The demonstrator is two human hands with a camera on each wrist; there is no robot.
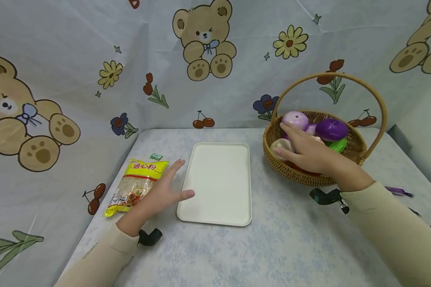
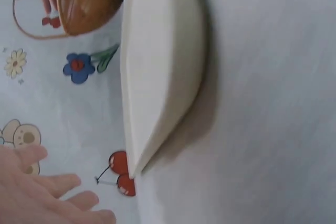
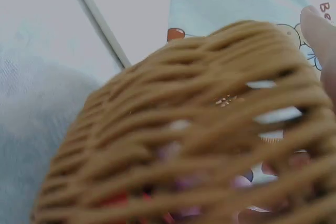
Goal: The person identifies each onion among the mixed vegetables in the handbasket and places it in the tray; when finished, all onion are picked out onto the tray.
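Observation:
My right hand point(image 1: 310, 153) reaches over the wicker basket point(image 1: 285, 169) with its fingers extended and gripping nothing visible. Beneath and around it lie a pale purple round vegetable point(image 1: 295, 118), a whitish one point(image 1: 282, 148), a glossy purple eggplant point(image 1: 331, 129) and a green vegetable point(image 1: 339, 145). Whether the fingers touch any of them I cannot tell. The woven wall point(image 3: 184, 108) fills most of the right wrist view. Fingers spread, my left hand point(image 1: 165, 191) hovers between the yellow bag of pasta point(image 1: 134, 185) and the white tray point(image 1: 217, 183), holding nothing.
The basket's tall handle point(image 1: 380, 107) arches above its contents. A small green packet point(image 1: 156, 156) lies behind the pasta bag. Purple items point(image 1: 398, 191) lie by the right sleeve. A patterned cloth point(image 1: 165, 52) hangs behind the table.

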